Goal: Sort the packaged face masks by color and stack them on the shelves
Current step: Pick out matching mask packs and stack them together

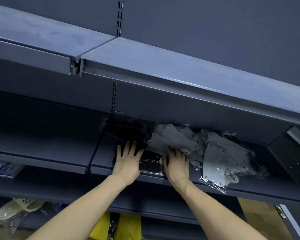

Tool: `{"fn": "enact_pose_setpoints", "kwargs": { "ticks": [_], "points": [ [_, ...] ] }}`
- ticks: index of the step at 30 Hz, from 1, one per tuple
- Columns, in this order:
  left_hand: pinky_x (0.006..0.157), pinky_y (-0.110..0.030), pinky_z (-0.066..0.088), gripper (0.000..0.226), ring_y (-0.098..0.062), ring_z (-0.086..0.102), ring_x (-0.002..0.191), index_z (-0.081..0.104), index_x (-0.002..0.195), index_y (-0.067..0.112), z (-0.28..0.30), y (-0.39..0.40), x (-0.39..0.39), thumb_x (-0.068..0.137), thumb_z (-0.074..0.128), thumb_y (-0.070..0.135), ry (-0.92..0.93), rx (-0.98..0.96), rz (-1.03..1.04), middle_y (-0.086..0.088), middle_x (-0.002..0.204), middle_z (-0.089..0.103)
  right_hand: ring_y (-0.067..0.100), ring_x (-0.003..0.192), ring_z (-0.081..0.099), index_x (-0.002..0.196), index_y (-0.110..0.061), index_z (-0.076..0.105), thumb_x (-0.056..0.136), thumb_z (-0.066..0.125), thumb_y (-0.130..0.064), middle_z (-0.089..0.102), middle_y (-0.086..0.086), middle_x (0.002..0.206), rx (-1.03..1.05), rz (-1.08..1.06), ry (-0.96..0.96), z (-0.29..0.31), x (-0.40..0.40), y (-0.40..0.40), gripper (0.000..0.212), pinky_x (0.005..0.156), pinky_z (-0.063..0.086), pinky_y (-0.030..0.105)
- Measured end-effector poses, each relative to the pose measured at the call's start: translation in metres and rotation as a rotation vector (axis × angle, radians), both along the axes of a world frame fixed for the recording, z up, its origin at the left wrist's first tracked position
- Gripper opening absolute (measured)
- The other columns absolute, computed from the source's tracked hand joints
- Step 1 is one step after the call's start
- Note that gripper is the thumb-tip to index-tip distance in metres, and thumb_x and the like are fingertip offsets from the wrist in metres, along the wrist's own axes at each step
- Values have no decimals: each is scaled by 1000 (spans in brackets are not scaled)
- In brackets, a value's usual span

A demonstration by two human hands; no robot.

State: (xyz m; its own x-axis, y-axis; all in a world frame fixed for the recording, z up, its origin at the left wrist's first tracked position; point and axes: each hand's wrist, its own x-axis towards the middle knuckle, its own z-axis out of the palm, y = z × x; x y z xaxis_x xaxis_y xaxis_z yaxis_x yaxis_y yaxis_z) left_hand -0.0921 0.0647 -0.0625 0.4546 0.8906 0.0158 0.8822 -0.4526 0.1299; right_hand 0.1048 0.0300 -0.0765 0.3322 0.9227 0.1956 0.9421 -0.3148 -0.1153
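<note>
Black packaged masks (126,130) lie stacked at the back left of the middle shelf (249,188). One black mask in clear wrap (150,163) lies flat between my hands. A loose heap of grey packaged masks (213,151) fills the shelf to the right. My left hand (127,161) lies flat with straight, spread fingers on the black masks. My right hand (176,164) rests palm down at the left edge of the grey heap, fingertips touching a grey pack (171,141). Neither hand visibly grips anything.
An upper shelf (163,70) overhangs the work area. A dark box (291,153) stands at the right end of the middle shelf. Lower left holds a small blue box (7,170) and bagged pale shoes (19,207). Yellow packages (126,227) sit below.
</note>
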Motion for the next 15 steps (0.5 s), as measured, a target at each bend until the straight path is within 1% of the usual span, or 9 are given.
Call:
{"fn": "enact_pose_setpoints", "kwargs": {
  "ticks": [3, 6, 9, 10, 11, 12, 13, 14, 15],
  "points": [
    [122, -52, 1, 72, -32, -1, 151, 20, 156, 28, 5, 1, 14, 91, 51, 15, -69, 62, -59, -8, 165, 6, 36, 109, 55, 120, -23, 67, 93, 59, -30, 62, 7, 121, 4, 30, -7, 4, -2, -1, 28, 92, 43, 45],
    [123, -51, 6, 69, -33, 8, 151, 26, 155, 21, 8, 4, 28, 92, 54, 19, -121, 143, -110, -11, 163, 16, 36, 103, 58, 114, -26, 70, 88, 64, -24, 65, 4, 116, 46, 48, -25, 5, 2, -5, 27, 89, 45, 44],
    [122, -55, 4, 71, -35, 10, 151, 24, 156, 17, 20, 9, 43, 93, 54, 16, -54, 226, -111, -13, 163, 18, 34, 104, 60, 115, -24, 70, 85, 55, -20, 67, 2, 116, 147, 120, -41, 4, 10, -9, 34, 91, 46, 44],
    [121, -57, 1, 67, -35, 10, 151, 27, 155, 18, 24, 11, 47, 94, 53, 16, -31, 241, -108, -12, 162, 21, 32, 105, 61, 114, -24, 69, 84, 49, -19, 67, 1, 115, 185, 153, -53, 6, 11, -11, 36, 94, 45, 44],
    [120, -58, 0, 62, -36, 14, 150, 34, 152, 19, 28, 14, 50, 94, 54, 15, -22, 244, -101, -12, 159, 29, 31, 106, 61, 114, -23, 68, 85, 46, -19, 67, 0, 115, 223, 175, -70, 8, 12, -12, 37, 98, 43, 45],
    [120, -59, 0, 56, -36, 24, 147, 46, 146, 19, 33, 16, 53, 91, 57, 13, -24, 243, -93, -12, 150, 43, 31, 108, 60, 115, -22, 67, 86, 45, -20, 66, 0, 116, 267, 186, -84, 10, 13, -14, 36, 103, 38, 45],
    [120, -60, 5, 52, -36, 39, 138, 58, 136, 19, 36, 19, 55, 85, 63, 12, -33, 259, -78, -11, 135, 57, 32, 111, 59, 118, -21, 65, 89, 45, -23, 64, 2, 120, 321, 186, -92, 13, 13, -15, 35, 106, 33, 47],
    [119, -59, 11, 49, -35, 52, 125, 66, 126, 18, 37, 21, 56, 77, 69, 10, -39, 283, -65, -10, 119, 66, 33, 117, 55, 124, -19, 62, 93, 43, -30, 61, 5, 128, 374, 173, -98, 16, 14, -17, 38, 109, 29, 50],
    [118, -59, 18, 48, -33, 58, 115, 69, 120, 17, 37, 23, 58, 72, 71, 10, -46, 308, -56, -9, 108, 70, 34, 125, 49, 132, -17, 57, 95, 42, -37, 54, 9, 137, 413, 152, -106, 19, 15, -20, 44, 112, 24, 52]
  ]
}}
